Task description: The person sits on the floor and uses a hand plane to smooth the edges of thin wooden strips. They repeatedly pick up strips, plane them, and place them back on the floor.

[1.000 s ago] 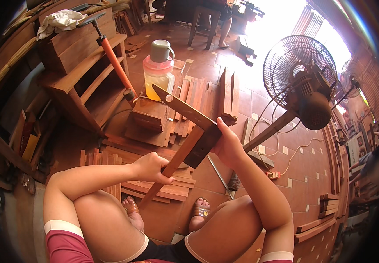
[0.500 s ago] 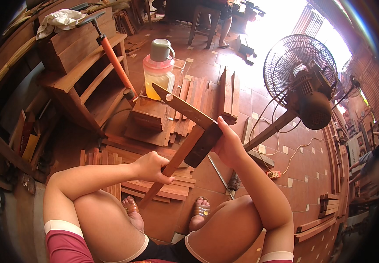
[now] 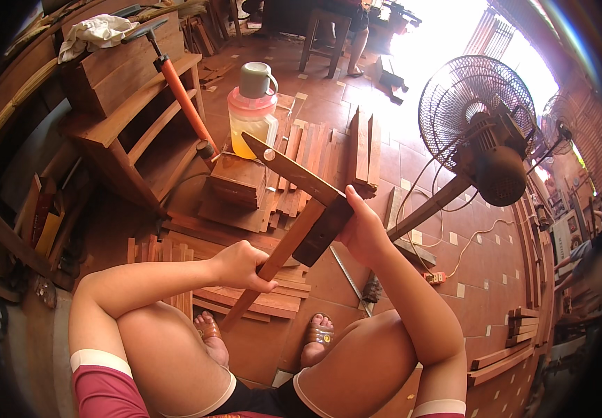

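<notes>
My left hand [image 3: 242, 267] is wrapped round a reddish-brown wooden strip [image 3: 292, 237], which slants from near my left foot up to the middle of the view. In my right hand [image 3: 366, 228] is a try square [image 3: 322, 230] with a thick dark stock and a flat blade with a hole near its pointed tip. The stock lies along the strip's right side, and the blade crosses the strip's upper end, pointing up and left. My right thumb rests where blade and stock meet; the other fingers are partly hidden behind the stock.
Stacked wooden strips [image 3: 266, 301] lie before my feet. Beyond them, a jug with a yellow drink [image 3: 251, 122] stands on wooden blocks. An orange hand pump [image 3: 184, 97] leans by a wooden shelf. At right are a stand fan [image 3: 478, 125], cables and a power strip [image 3: 434, 278].
</notes>
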`<state>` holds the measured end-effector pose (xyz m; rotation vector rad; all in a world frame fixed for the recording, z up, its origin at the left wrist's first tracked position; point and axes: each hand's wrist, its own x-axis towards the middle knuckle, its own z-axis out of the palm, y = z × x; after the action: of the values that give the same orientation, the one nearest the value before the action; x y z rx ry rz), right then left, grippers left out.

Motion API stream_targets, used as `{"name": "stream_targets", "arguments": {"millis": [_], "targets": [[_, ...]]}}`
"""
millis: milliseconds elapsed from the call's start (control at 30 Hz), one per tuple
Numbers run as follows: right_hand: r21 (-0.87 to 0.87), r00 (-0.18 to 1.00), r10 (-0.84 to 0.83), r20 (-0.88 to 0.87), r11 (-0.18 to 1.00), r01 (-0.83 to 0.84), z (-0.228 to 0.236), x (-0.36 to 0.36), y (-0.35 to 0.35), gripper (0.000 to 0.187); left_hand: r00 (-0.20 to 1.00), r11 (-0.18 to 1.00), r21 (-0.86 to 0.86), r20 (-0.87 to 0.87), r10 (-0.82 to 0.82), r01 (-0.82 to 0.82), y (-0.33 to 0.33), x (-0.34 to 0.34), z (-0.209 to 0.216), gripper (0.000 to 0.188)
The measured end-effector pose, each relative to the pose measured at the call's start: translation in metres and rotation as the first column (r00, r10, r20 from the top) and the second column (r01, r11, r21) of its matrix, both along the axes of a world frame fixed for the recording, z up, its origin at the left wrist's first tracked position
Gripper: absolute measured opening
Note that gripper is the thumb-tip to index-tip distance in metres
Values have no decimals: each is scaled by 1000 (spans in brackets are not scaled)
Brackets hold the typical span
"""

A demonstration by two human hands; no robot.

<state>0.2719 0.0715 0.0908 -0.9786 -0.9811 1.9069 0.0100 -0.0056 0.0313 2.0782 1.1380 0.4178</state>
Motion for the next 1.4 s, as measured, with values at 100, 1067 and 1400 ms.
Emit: {"name": "stream_targets", "arguments": {"millis": [100,1067,1400], "targets": [[5,1000,-4,-9,1000,4,2,-1,-1,45,1000,1000,2,-2,2,-2,0,0,-1,38],[202,994,-102,43,975,91,17,-7,-10,59,964,891,-369,126,-235,266,-1,0,3,30],[307,997,-36,74,952,12,22,-10,-20,61,861,700,-506,243,-446,505,-3,4,4,44]]}}
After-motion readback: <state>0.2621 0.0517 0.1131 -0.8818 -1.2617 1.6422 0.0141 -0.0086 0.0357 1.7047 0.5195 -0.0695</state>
